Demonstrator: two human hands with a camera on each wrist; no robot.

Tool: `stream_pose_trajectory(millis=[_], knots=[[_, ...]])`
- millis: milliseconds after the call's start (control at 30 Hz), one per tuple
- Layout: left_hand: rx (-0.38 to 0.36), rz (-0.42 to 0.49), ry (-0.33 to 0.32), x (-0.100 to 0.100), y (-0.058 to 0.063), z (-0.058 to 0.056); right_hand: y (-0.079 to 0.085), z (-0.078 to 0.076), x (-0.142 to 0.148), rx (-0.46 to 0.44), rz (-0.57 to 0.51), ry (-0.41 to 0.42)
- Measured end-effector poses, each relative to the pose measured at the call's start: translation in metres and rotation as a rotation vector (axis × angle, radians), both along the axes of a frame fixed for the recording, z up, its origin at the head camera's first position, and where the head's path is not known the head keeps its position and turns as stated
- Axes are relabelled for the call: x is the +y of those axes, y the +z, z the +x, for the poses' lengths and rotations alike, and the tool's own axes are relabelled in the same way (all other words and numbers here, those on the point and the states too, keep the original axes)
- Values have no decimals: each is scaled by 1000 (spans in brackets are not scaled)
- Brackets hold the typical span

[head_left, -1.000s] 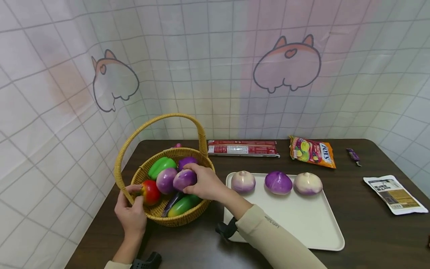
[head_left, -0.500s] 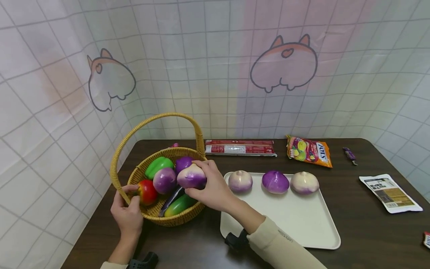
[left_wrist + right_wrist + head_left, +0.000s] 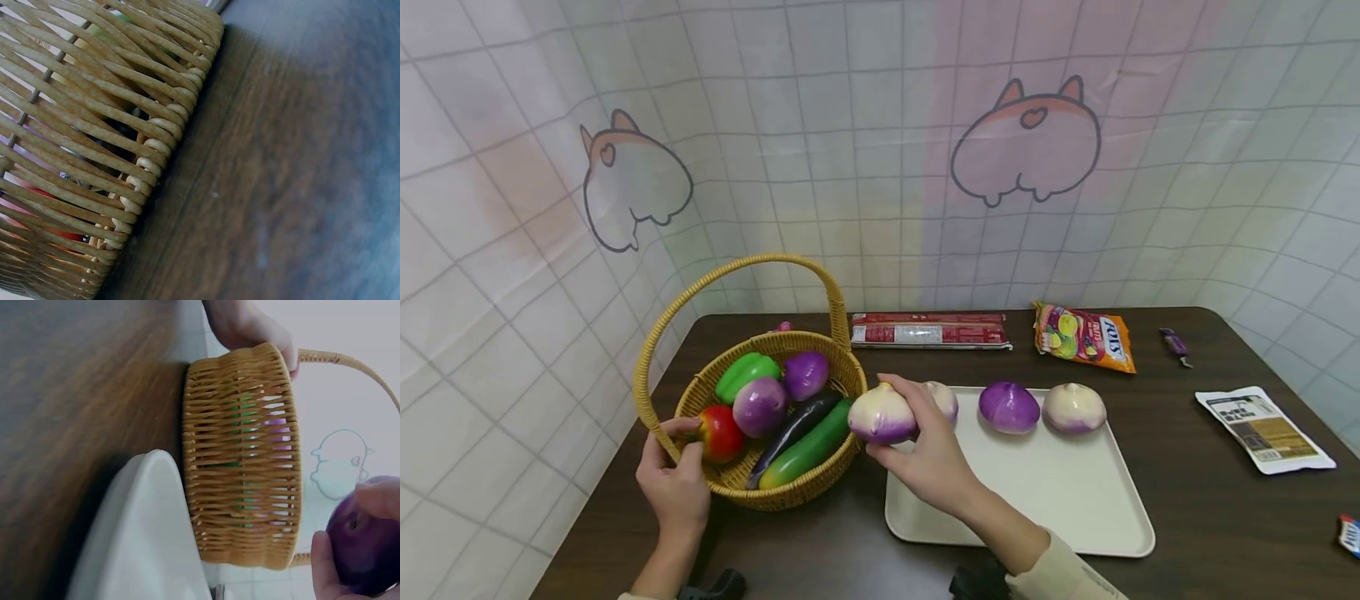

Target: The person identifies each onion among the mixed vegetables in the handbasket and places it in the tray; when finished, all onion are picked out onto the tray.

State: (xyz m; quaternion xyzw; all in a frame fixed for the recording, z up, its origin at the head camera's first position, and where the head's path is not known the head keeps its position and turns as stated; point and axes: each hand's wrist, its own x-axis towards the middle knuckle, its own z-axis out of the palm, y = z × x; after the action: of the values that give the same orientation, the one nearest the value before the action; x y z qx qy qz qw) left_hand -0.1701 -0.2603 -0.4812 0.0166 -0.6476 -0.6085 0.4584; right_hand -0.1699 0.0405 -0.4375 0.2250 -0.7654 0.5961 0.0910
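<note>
My right hand (image 3: 938,462) holds a glossy purple-and-white onion (image 3: 880,414) between thumb and fingers, raised between the wicker basket (image 3: 775,498) and the white tray (image 3: 1045,500). In the right wrist view, the onion's dark purple underside (image 3: 365,540) shows. My left hand (image 3: 676,490) grips the basket's left rim beside the handle's foot. Inside lie a green pepper (image 3: 747,375), a red fruit (image 3: 721,435), two round purple vegetables, an eggplant (image 3: 793,435) and a green cucumber-like vegetable (image 3: 808,452). On the tray, a purple onion (image 3: 1009,407) sits between two paler ones, the left partly hidden.
Behind the tray lie a long red packet (image 3: 931,332) and an orange candy bag (image 3: 1084,337). To the right are a small purple candy (image 3: 1175,346), a white-and-brown pouch (image 3: 1266,429) and a wrapper (image 3: 1349,535) at the edge. A patterned curtain hangs behind the table.
My right hand has lifted the onion out of the basket and carried it right, to the tray's left edge. The left hand keeps its hold on the basket rim.
</note>
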Motion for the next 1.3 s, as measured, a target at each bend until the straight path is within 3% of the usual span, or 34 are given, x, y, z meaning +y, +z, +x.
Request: stream_pose_trajectory(millis=[400, 533, 733, 1033, 1300], knots=[[-11, -6, 21, -4, 0, 1, -22, 12, 36, -221, -99, 23], [-8, -8, 18, -4, 1, 0, -30, 16, 47, -258, -130, 16], [-11, -15, 18, -4, 1, 0, -42, 20, 61, -245, -116, -29], [-15, -21, 23, -2, 1, 1, -51, 20, 70, -149, -55, -98], [-26, -33, 20, 0, 1, 1, -56, 19, 72, -202, -60, -122]])
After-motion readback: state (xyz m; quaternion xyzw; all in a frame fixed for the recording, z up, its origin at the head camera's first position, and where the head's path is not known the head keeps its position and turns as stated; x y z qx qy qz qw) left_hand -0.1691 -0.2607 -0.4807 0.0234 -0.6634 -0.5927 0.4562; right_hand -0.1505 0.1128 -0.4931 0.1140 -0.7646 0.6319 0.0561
